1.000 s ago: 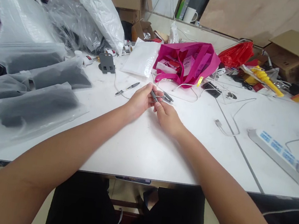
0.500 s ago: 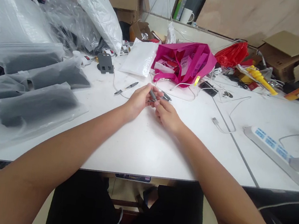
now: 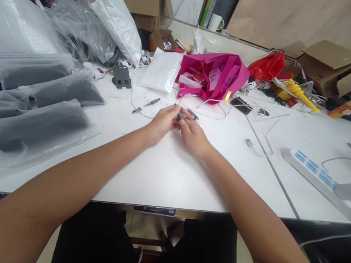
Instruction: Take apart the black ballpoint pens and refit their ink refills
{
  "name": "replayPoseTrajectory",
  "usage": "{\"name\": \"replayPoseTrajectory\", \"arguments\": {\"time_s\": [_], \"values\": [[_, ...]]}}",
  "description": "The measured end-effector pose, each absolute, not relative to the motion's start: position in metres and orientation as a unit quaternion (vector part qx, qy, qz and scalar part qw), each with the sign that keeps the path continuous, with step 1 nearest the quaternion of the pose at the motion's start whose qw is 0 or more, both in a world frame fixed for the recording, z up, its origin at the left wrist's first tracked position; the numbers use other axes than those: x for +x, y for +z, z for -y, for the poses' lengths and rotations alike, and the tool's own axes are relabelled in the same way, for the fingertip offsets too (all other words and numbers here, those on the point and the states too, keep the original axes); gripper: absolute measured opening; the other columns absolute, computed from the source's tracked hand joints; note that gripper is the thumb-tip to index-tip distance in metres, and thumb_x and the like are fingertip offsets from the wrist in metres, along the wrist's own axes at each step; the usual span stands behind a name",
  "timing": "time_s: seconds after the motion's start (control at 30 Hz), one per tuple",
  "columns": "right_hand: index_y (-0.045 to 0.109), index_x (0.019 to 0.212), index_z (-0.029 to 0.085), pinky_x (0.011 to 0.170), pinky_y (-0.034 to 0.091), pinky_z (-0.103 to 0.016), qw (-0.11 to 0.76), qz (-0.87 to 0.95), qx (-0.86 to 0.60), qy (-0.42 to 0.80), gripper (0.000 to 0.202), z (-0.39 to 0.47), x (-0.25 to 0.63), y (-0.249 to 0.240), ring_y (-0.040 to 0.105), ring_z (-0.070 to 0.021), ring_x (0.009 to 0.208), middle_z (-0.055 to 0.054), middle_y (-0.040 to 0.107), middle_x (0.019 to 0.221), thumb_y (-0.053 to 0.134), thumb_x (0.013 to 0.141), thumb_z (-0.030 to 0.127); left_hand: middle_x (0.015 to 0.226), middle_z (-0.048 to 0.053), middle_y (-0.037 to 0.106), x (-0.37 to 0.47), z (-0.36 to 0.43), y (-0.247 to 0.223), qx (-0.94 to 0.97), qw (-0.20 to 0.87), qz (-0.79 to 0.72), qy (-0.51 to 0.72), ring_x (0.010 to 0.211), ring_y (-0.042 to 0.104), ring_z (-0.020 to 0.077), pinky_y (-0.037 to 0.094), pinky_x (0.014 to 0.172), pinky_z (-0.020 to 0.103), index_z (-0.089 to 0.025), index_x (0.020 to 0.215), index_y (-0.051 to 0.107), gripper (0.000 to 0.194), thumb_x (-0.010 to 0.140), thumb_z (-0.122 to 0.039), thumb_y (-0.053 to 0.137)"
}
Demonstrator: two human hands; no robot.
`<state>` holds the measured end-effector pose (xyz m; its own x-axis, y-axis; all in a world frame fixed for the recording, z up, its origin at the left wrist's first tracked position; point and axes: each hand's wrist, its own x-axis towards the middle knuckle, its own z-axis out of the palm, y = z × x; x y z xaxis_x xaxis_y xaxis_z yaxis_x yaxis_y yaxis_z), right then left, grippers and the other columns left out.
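My left hand [image 3: 164,123] and my right hand [image 3: 193,137] meet above the white table [image 3: 163,173]. Both are closed around a dark grey pen [image 3: 181,116], whose ends are partly hidden by the fingers. Just beyond the fingertips, a second dark pen [image 3: 192,115] lies on the table. To the left of my left hand rests a third pen [image 3: 146,105], with a clear and dark barrel, near a thin white cable.
A pink tote bag [image 3: 213,77] full of small boxes stands behind my hands, beside a white plastic mailer [image 3: 162,70]. Dark-filled frosted bags [image 3: 42,124] cover the left side. On the right are a USB cable [image 3: 249,143] and a power strip [image 3: 314,169].
The view has shifted slightly. My hands have drawn a little closer together around the pen, and more of it is covered by the fingers.
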<state>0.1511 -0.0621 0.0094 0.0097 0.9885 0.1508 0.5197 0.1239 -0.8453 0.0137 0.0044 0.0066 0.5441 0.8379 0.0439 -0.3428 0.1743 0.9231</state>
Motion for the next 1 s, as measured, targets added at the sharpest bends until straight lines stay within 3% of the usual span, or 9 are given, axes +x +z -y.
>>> {"name": "replayPoseTrajectory", "arguments": {"time_s": [0.07, 0.23, 0.4, 0.53, 0.7, 0.83, 1.0], "values": [[0.066, 0.1, 0.021, 0.097, 0.053, -0.046, 0.366, 0.661, -0.614, 0.226, 0.036, 0.0629, 0.1507, 0.0091, 0.068, -0.029, 0.105, -0.013, 0.075, 0.111, 0.041, 0.105, 0.047, 0.105, 0.011, 0.081, 0.0134, -0.0042, 0.0069, 0.498, 0.721, -0.253, 0.411, 0.084, 0.07, 0.0158, 0.052, 0.079, 0.029, -0.019, 0.095, 0.064, 0.038, 0.101, -0.056, 0.062], [0.068, 0.12, 0.019, 0.108, 0.049, -0.051, 0.354, 0.67, -0.621, 0.199, 0.042, 0.066, 0.1489, 0.0126, 0.067, -0.0332, 0.122, -0.017, 0.072, 0.136, 0.039, 0.105, 0.045, 0.108, 0.011, 0.08, 0.0127, -0.0031, 0.0101, 0.479, 0.72, -0.264, 0.427, 0.084, 0.07, 0.0153, 0.054, 0.079, 0.029, -0.018, 0.092, 0.068, 0.041, 0.098, -0.058, 0.067], [0.07, 0.109, 0.022, 0.105, 0.05, -0.049, 0.386, 0.647, -0.618, 0.225, 0.039, 0.0637, 0.1511, 0.0114, 0.069, -0.0301, 0.113, -0.012, 0.077, 0.119, 0.041, 0.105, 0.048, 0.112, 0.01, 0.079, 0.0125, -0.0033, 0.0117, 0.48, 0.732, -0.24, 0.42, 0.09, 0.07, 0.0154, 0.055, 0.08, 0.028, -0.017, 0.101, 0.073, 0.028, 0.1, -0.045, 0.065], [0.067, 0.1, 0.023, 0.101, 0.051, -0.048, 0.384, 0.647, -0.617, 0.229, 0.035, 0.0645, 0.1504, 0.014, 0.068, -0.0292, 0.106, -0.011, 0.076, 0.111, 0.042, 0.105, 0.048, 0.095, 0.008, 0.075, 0.0135, -0.0039, 0.0113, 0.484, 0.704, -0.272, 0.443, 0.079, 0.066, 0.0126, 0.054, 0.075, 0.027, -0.016, 0.088, 0.069, 0.036, 0.096, -0.05, 0.071], [0.06, 0.093, 0.024, 0.091, 0.05, -0.044, 0.401, 0.633, -0.618, 0.236, 0.033, 0.0641, 0.1506, 0.013, 0.065, -0.0272, 0.098, -0.008, 0.072, 0.1, 0.042, 0.104, 0.049, 0.101, 0.004, 0.074, 0.0114, -0.0042, 0.0131, 0.473, 0.715, -0.251, 0.449, 0.084, 0.068, 0.0123, 0.055, 0.077, 0.027, -0.017, 0.095, 0.071, 0.026, 0.094, -0.043, 0.074], [0.059, 0.094, 0.024, 0.087, 0.048, -0.041, 0.411, 0.632, -0.613, 0.235, 0.034, 0.0629, 0.152, 0.0092, 0.061, -0.0249, 0.091, -0.006, 0.067, 0.095, 0.044, 0.104, 0.053, 0.084, 0.002, 0.07, 0.0105, -0.004, 0.0135, 0.469, 0.687, -0.307, 0.463, 0.078, 0.066, 0.0109, 0.052, 0.076, 0.025, -0.016, 0.08, 0.065, 0.033, 0.09, -0.043, 0.079], [0.058, 0.096, 0.025, 0.084, 0.047, -0.039, 0.421, 0.621, -0.612, 0.25, 0.032, 0.061, 0.1544, 0.0084, 0.06, -0.0234, 0.089, -0.003, 0.064, 0.091, 0.044, 0.104, 0.052, 0.098, 0.004, 0.074, 0.0103, -0.0053, 0.0129, 0.454, 0.715, -0.286, 0.449, 0.082, 0.068, 0.0117, 0.053, 0.077, 0.026, -0.018, 0.099, 0.074, 0.021, 0.093, -0.038, 0.075]]}}
